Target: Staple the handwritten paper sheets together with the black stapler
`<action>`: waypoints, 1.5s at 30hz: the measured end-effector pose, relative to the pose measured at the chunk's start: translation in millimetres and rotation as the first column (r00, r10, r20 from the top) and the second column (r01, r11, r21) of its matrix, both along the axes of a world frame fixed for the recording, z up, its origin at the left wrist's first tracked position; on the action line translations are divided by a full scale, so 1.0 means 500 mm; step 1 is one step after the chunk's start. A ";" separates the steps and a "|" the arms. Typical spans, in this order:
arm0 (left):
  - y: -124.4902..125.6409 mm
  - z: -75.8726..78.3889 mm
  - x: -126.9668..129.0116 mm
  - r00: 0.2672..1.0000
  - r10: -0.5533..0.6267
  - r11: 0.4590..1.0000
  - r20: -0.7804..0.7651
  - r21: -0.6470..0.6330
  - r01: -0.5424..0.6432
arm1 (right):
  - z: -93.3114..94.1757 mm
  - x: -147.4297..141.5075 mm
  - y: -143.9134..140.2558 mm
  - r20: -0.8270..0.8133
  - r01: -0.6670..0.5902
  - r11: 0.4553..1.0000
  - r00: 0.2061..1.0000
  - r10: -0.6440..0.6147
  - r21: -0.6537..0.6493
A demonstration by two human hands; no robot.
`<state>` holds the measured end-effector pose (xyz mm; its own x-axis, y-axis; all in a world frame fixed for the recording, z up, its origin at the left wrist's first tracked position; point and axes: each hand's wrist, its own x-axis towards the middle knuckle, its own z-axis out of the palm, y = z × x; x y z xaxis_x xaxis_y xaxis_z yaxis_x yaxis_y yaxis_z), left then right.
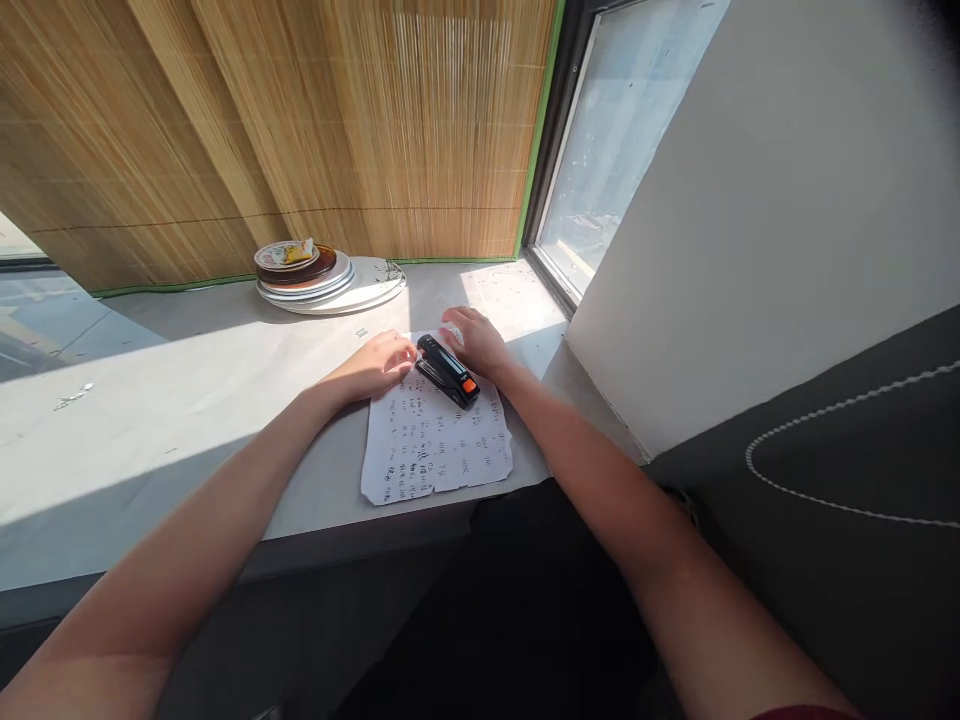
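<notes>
Two bare forearms, no watch or rings, dark red sleeve edge at right arm

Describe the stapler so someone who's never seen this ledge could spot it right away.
Start at the grey ledge under the bamboo blind, then find the sheet of handwritten paper near its front edge. The stapler lies on the sheet's top edge, between the left hand and right hand. It is the only black thing there, with an orange end.

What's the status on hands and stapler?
Left hand and right hand flat on the white printed paper sheet. Black stapler with orange end between them, ungripped. Stacked plates behind, clear.
</notes>
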<state>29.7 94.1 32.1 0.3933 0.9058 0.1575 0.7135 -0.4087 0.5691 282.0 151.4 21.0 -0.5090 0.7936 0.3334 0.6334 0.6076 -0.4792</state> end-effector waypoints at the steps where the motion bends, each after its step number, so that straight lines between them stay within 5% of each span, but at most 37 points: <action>1: 0.000 0.004 -0.005 0.999 -0.015 1.000 -0.030 -0.005 0.015 | 0.009 0.012 -0.005 -0.065 -0.018 1.000 0.998 0.017 -0.014; 6: -0.014 0.025 -0.020 0.990 -0.055 0.998 -0.132 -0.030 0.052 | 0.052 0.056 -0.039 -0.175 -0.314 0.922 0.944 0.279 -0.227; 9: -0.018 0.027 -0.022 0.985 -0.070 0.997 -0.158 -0.038 0.065 | 0.062 0.053 -0.050 -0.121 -0.376 0.887 0.927 0.356 -0.269; 17: -0.015 0.018 -0.030 0.986 -0.094 0.995 -0.141 -0.040 0.089 | 0.060 0.049 -0.050 -0.174 -0.359 0.925 0.926 0.336 -0.126; 25: -0.021 0.027 -0.025 0.983 -0.122 0.992 -0.134 -0.032 0.119 | 0.040 0.033 -0.042 -0.183 -0.447 0.893 0.883 0.431 -0.054; 27: -0.022 0.027 -0.023 0.985 -0.114 0.993 -0.129 -0.027 0.112 | 0.039 0.039 -0.035 -0.228 -0.429 0.901 0.886 0.404 -0.068; 31: -0.019 0.024 -0.025 0.984 -0.128 0.992 -0.124 -0.032 0.125 | 0.031 0.068 -0.010 -0.388 -0.241 0.952 0.909 0.153 -0.188; 33: -0.014 0.020 -0.029 0.982 -0.141 0.990 -0.127 -0.041 0.137 | 0.025 0.086 0.002 -0.448 -0.276 0.886 0.889 0.089 -0.372; 36: -0.005 0.013 -0.037 0.982 -0.148 0.988 -0.119 -0.053 0.143 | 0.024 0.110 0.012 -0.528 -0.417 0.687 0.847 0.056 -0.596; 41: 0.006 0.003 -0.042 0.987 -0.125 0.991 -0.104 -0.057 0.120 | 0.042 0.129 0.010 -0.550 -0.514 0.396 0.835 0.026 -0.761; 45: 0.008 0.000 -0.041 0.994 -0.092 0.995 -0.057 -0.043 0.090 | 0.048 0.129 0.005 -0.518 -0.511 0.273 0.854 0.052 -0.815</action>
<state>9.1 98.3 32.3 0.4817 0.8711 0.0954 0.7071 -0.4506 0.5449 346.6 153.7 45.1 -0.8072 0.5104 -0.2965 0.1828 -0.2615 -0.9477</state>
